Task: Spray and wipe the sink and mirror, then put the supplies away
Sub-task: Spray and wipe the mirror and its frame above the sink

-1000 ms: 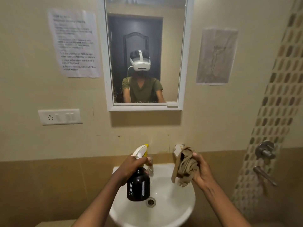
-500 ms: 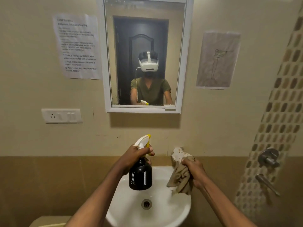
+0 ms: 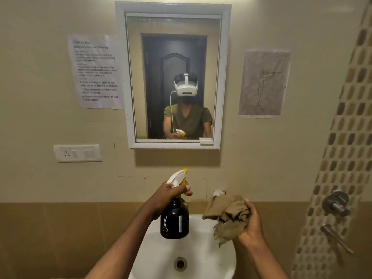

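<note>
My left hand (image 3: 168, 195) grips the neck of a black spray bottle (image 3: 174, 220) with a white and yellow trigger head, held upright above the white sink (image 3: 217, 262). Its nozzle points toward the wall below the mirror (image 3: 173, 57). My right hand (image 3: 251, 224) clutches a crumpled brown cloth (image 3: 226, 216) over the sink's right side. The white-framed mirror hangs on the wall above and reflects a person in a headset holding the bottle. The tap is hidden behind the bottle and cloth.
A printed instruction sheet (image 3: 95, 71) hangs left of the mirror and a drawing (image 3: 263, 83) to its right. A switch plate (image 3: 77, 153) sits on the left wall. Metal shower valves (image 3: 336, 204) stick out from the tiled strip at right.
The view tilted up, so the mirror sits lower in frame. My left hand raised the bottle higher above the sink. My right hand with the cloth shifted right and slightly down.
</note>
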